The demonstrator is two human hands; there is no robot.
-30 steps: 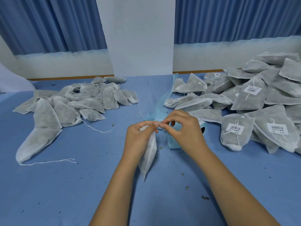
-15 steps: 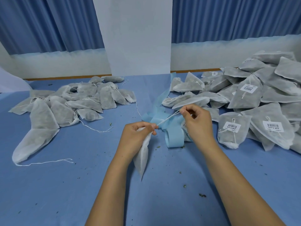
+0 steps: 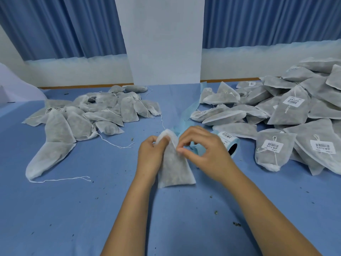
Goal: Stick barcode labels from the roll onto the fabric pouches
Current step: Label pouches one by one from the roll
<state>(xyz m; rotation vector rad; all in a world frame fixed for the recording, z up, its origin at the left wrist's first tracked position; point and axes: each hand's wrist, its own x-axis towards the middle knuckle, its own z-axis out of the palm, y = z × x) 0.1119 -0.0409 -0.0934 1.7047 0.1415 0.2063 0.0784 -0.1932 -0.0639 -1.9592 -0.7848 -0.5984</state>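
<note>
**One head-worn view, angled down at the table**

I have a single wide-angle camera, worn on the person's head. It faces forward and down across the blue table [image 3: 55, 209]. It sits close: the forearms enter from the bottom edge, and the left hand [image 3: 150, 156], right hand [image 3: 208, 154] and pouch [image 3: 173, 169] fall mid-frame. Curtains [image 3: 73, 24] close the far side.

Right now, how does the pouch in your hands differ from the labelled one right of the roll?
The held pouch shows no label; the lying pouch bears a barcode label. The held pouch is gripped near its top by the left hand and right hand; the lying pouch rests untouched on the table. Both are white fabric, grey-filled.
</note>
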